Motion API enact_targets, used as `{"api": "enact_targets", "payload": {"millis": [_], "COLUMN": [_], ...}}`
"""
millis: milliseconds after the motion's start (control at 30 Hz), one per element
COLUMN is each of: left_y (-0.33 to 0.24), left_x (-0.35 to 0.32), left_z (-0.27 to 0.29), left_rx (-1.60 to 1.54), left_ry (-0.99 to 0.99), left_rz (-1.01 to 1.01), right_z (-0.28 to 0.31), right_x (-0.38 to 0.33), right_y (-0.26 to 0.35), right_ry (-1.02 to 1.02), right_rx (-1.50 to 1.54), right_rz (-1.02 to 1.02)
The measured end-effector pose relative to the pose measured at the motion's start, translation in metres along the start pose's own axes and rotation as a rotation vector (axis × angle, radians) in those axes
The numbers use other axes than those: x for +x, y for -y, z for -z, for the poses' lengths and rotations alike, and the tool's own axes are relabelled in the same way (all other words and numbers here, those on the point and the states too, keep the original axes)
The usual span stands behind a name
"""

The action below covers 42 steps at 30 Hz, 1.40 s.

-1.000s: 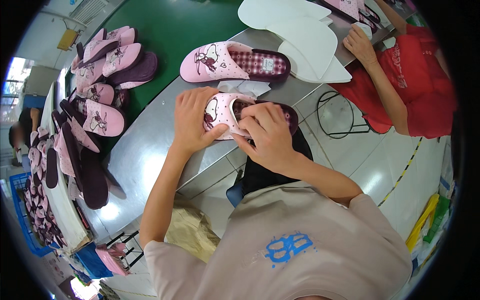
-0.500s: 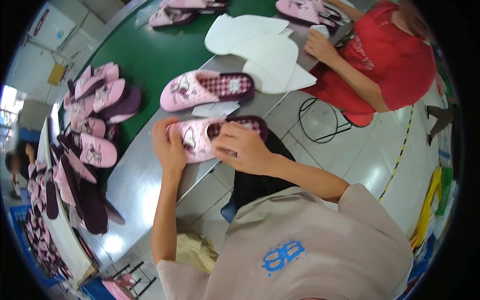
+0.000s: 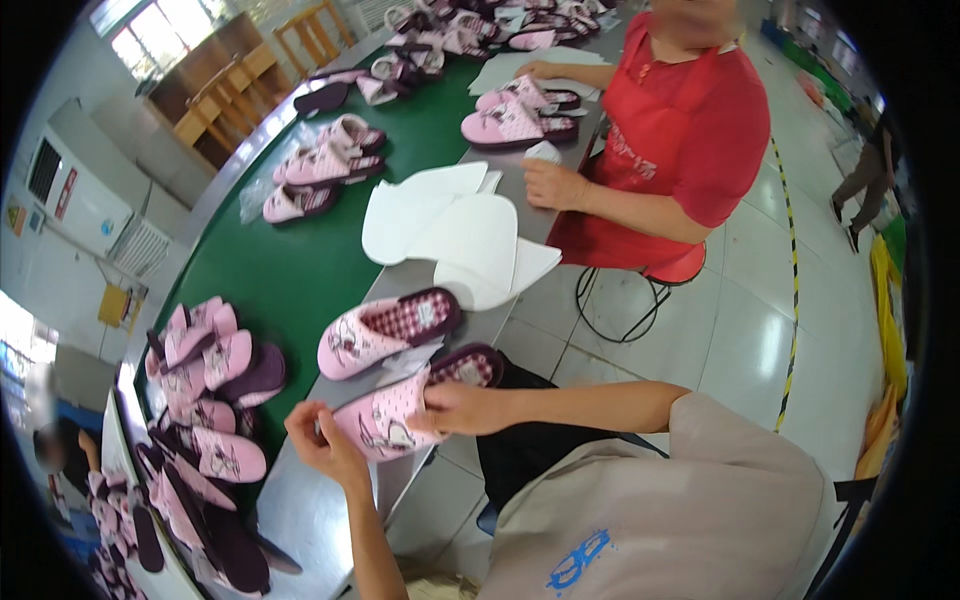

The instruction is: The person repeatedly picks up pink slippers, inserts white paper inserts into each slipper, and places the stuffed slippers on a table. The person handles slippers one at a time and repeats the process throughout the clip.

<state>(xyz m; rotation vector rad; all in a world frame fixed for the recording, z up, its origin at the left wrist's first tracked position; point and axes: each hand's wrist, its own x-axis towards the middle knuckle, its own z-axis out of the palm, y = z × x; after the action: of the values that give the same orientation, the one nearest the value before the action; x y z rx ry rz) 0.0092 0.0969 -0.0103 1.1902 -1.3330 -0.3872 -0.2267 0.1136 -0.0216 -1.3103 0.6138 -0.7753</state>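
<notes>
Left hand (image 3: 318, 440) pinches toe, right hand (image 3: 455, 408) grips side of 1 pink slipper (image 3: 400, 415); white insoles (image 3: 450, 235) lie beyond.

A: Which items are obscured?
B: The right hand (image 3: 462, 408) covers the middle of the held slipper (image 3: 400, 415).
A: Which are cut off?
B: The slipper pile (image 3: 190, 480) runs into the dark lower-left rim; the top edge crops the co-worker (image 3: 680, 130).
</notes>
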Motion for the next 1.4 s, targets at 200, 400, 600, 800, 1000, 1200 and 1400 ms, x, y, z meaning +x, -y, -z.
{"api": "enact_targets", "payload": {"millis": [200,400,600,800,1000,1200,1400], "left_y": [-0.001,-0.021,-0.015,-0.032,-0.032,-0.035,-0.031], "left_x": [0.011,-0.002,-0.016,-0.017,-0.012,-0.024,-0.039], "left_z": [0.036,0.04,0.043,0.038,0.039,0.035,0.033], "left_rx": [-0.314,-0.463,-0.521,-0.393,-0.37,-0.292,-0.24], "left_ry": [0.622,0.741,0.716,0.718,0.753,0.608,0.42], "left_rz": [0.388,0.507,0.538,0.439,0.43,0.421,0.373], "right_z": [0.005,-0.007,-0.011,-0.007,-0.013,-0.011,-0.006], "right_x": [-0.013,0.001,0.021,0.031,0.02,0.017,0.01], "right_y": [-0.019,-0.001,-0.004,-0.002,-0.004,-0.012,-0.013], "right_ry": [0.147,0.222,0.3,0.272,0.151,0.064,-0.048], "right_rx": [-0.267,-0.186,-0.073,-0.122,-0.089,-0.063,-0.28], "right_rz": [0.16,0.291,0.124,0.15,0.183,0.132,0.25]}}
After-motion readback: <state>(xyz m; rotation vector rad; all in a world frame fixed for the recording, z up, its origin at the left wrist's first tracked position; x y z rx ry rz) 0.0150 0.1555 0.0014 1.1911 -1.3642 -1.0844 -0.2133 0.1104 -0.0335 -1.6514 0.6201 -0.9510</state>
